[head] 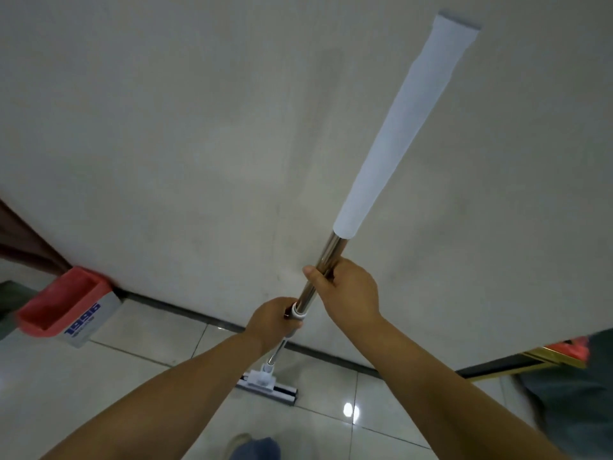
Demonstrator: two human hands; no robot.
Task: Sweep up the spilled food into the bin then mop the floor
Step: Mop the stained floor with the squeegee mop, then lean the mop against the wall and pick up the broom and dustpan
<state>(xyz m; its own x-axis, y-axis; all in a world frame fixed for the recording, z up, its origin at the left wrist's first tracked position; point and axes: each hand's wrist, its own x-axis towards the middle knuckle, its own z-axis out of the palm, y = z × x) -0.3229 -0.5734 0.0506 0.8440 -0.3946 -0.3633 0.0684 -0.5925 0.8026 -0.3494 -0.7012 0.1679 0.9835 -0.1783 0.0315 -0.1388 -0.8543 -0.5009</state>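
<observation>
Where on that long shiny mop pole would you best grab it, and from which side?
Probably the bare chrome stretch of the long metal mop pole, below its white sleeve, fingers wrapping from opposite sides. It is a slim round tube slanting up from the floor; the left hand and right hand hold it so.

A plain off-white wall [199, 127] fills the far side, meeting glossy pale floor tiles [116, 393] at a dark skirting strip [205, 315]. A bright glare [347, 410] shines on a near tile; brown woodwork [20, 240] stands far left.
</observation>
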